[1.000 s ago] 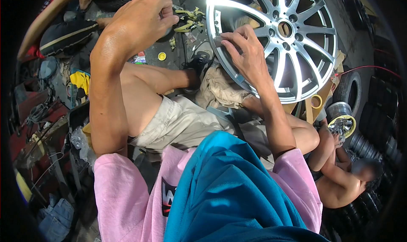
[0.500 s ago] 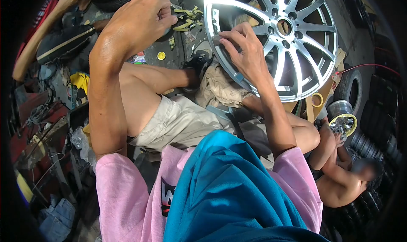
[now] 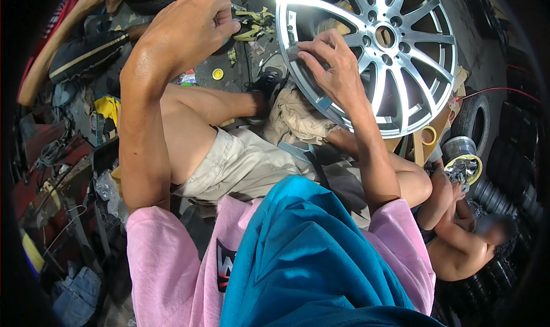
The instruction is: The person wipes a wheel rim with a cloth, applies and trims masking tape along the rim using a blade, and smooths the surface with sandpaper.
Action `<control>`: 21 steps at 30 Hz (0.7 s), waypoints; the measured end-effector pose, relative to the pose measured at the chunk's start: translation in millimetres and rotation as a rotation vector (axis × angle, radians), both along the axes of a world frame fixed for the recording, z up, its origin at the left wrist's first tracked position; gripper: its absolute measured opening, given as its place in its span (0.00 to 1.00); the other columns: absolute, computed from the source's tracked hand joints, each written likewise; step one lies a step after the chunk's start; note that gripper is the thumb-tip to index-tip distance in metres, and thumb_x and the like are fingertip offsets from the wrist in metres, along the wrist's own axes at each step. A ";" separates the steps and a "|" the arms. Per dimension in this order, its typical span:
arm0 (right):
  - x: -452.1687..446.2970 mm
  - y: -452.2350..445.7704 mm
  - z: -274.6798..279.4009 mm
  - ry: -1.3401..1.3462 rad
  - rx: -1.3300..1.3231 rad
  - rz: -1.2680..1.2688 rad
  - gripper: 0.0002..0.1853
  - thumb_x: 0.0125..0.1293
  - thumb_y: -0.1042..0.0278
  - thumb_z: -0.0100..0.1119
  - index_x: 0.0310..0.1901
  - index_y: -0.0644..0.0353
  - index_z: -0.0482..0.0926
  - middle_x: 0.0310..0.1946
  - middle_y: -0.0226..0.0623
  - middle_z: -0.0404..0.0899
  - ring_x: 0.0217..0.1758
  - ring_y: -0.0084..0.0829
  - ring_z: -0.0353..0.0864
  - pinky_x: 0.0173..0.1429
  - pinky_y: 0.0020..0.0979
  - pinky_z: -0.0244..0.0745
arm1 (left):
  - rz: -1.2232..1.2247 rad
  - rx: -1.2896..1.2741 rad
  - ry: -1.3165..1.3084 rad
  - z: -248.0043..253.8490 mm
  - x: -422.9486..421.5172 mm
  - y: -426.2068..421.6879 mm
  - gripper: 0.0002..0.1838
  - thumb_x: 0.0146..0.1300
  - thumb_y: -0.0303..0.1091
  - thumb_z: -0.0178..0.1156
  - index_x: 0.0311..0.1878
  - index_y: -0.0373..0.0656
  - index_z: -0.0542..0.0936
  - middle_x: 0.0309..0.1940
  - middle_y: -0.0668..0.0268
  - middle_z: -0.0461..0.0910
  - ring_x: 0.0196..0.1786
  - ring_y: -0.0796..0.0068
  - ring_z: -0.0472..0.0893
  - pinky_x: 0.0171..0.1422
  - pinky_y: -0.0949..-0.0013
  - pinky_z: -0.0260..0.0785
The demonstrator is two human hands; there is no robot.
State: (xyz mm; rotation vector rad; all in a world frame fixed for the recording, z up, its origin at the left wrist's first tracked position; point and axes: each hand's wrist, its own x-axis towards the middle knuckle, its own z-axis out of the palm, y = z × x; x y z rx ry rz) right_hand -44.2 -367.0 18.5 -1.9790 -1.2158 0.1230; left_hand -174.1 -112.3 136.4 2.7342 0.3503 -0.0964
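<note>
A silver multi-spoke alloy wheel rim (image 3: 375,98) lies in front of me, its left edge near my hands. My right hand (image 3: 335,69) reaches over that edge, thumb and fingers pinching a small flat grey piece (image 3: 293,53) against the lip. Lower on the lip is a blue-grey patch (image 3: 325,103). My left hand (image 3: 197,18) is raised left of the rim, wrist bent and fingers curled closed. What those fingers hold, if anything, is hidden.
Yellow-green scraps (image 3: 255,26) and a yellow cap (image 3: 217,74) lie on the floor. A beige cloth (image 3: 301,118) is by my legs. At right, another person (image 3: 458,241) sits by a smaller wheel (image 3: 463,167) and a tyre (image 3: 474,118). Another person's arm (image 3: 51,52) shows at left.
Little differs. My right hand has shifted very slightly at the rim's lip with the grey piece, and my left hand stays raised and curled.
</note>
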 end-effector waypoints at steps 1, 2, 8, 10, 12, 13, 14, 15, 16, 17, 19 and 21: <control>-1.3 0.2 0.8 0.001 0.000 0.000 0.10 0.67 0.71 0.72 0.49 0.59 0.90 0.45 0.41 0.78 0.41 0.44 0.85 0.47 0.44 0.81 | 0.002 0.001 -0.002 -0.1 -0.2 -0.3 0.13 0.70 0.36 0.68 0.39 0.33 0.83 0.24 0.55 0.80 0.27 0.65 0.79 0.37 0.61 0.72; -2.5 0.5 2.4 0.004 -0.011 -0.009 0.10 0.67 0.71 0.72 0.49 0.59 0.90 0.45 0.40 0.78 0.41 0.44 0.85 0.47 0.43 0.81 | 0.004 0.003 -0.004 -0.2 -0.3 -0.6 0.13 0.70 0.36 0.69 0.39 0.33 0.83 0.23 0.56 0.80 0.27 0.65 0.79 0.37 0.61 0.72; 2.1 -0.8 2.0 -0.037 -0.020 0.034 0.10 0.67 0.70 0.72 0.49 0.58 0.90 0.45 0.40 0.78 0.44 0.42 0.86 0.49 0.42 0.82 | 0.006 -0.022 -0.007 0.0 0.2 -1.7 0.13 0.70 0.35 0.69 0.39 0.32 0.83 0.23 0.56 0.79 0.26 0.67 0.78 0.37 0.61 0.72; 3.3 -1.0 2.3 -0.038 -0.034 0.045 0.10 0.67 0.70 0.73 0.49 0.58 0.90 0.45 0.40 0.79 0.45 0.42 0.86 0.50 0.42 0.83 | -0.002 -0.021 -0.008 -0.5 0.7 -1.1 0.13 0.70 0.35 0.69 0.39 0.32 0.83 0.23 0.56 0.79 0.26 0.67 0.78 0.37 0.62 0.72; 3.9 -1.2 2.1 -0.023 -0.031 0.047 0.10 0.67 0.71 0.74 0.49 0.56 0.92 0.44 0.37 0.80 0.43 0.37 0.84 0.48 0.37 0.80 | -0.011 -0.020 -0.010 -2.0 0.6 0.6 0.13 0.70 0.35 0.69 0.38 0.32 0.83 0.23 0.56 0.79 0.26 0.68 0.78 0.36 0.62 0.72; 4.2 -1.4 2.6 -0.023 -0.031 0.047 0.10 0.67 0.71 0.74 0.49 0.56 0.92 0.44 0.37 0.80 0.43 0.37 0.84 0.48 0.37 0.80 | -0.019 -0.028 -0.019 -3.6 0.2 1.9 0.13 0.70 0.35 0.68 0.38 0.32 0.82 0.23 0.56 0.79 0.26 0.68 0.78 0.36 0.62 0.71; 4.8 -1.6 3.8 -0.010 -0.046 0.055 0.10 0.66 0.70 0.74 0.49 0.57 0.91 0.44 0.38 0.79 0.44 0.39 0.85 0.49 0.39 0.82 | -0.028 -0.037 -0.028 -4.3 0.1 2.5 0.13 0.70 0.34 0.68 0.38 0.31 0.82 0.22 0.56 0.79 0.26 0.68 0.78 0.36 0.62 0.71; 5.2 -1.8 4.6 0.002 -0.061 0.062 0.10 0.66 0.70 0.73 0.48 0.58 0.91 0.45 0.38 0.79 0.46 0.41 0.86 0.51 0.41 0.83 | -0.028 -0.036 -0.028 -4.0 -0.2 2.0 0.13 0.70 0.34 0.68 0.38 0.31 0.82 0.22 0.56 0.79 0.26 0.68 0.78 0.36 0.62 0.71; 5.5 -1.9 4.9 0.002 -0.061 0.062 0.10 0.66 0.70 0.73 0.48 0.58 0.91 0.45 0.38 0.79 0.46 0.41 0.86 0.51 0.41 0.83 | -0.022 -0.039 -0.033 -3.5 -0.7 1.1 0.13 0.70 0.34 0.69 0.38 0.31 0.82 0.22 0.56 0.78 0.26 0.68 0.77 0.36 0.63 0.71; 5.8 -1.9 5.0 0.003 -0.053 0.062 0.10 0.66 0.70 0.73 0.48 0.58 0.91 0.45 0.38 0.79 0.45 0.41 0.86 0.51 0.41 0.83 | -0.015 -0.042 -0.037 -3.1 -0.8 0.3 0.13 0.70 0.34 0.69 0.38 0.31 0.82 0.22 0.56 0.78 0.26 0.69 0.77 0.35 0.63 0.71; 4.8 -1.9 4.6 0.005 -0.046 0.062 0.10 0.66 0.70 0.73 0.49 0.58 0.91 0.45 0.38 0.79 0.45 0.41 0.86 0.51 0.41 0.83 | -0.010 -0.037 -0.011 -1.1 0.6 -0.5 0.13 0.70 0.34 0.69 0.38 0.31 0.82 0.22 0.56 0.78 0.26 0.69 0.77 0.35 0.63 0.71; 1.5 -0.4 3.6 0.020 -0.030 0.012 0.10 0.66 0.70 0.73 0.49 0.58 0.91 0.45 0.38 0.79 0.45 0.41 0.86 0.51 0.41 0.83 | -0.003 -0.032 0.016 -0.5 0.3 -0.5 0.13 0.70 0.34 0.69 0.38 0.31 0.82 0.22 0.56 0.78 0.26 0.69 0.77 0.35 0.62 0.71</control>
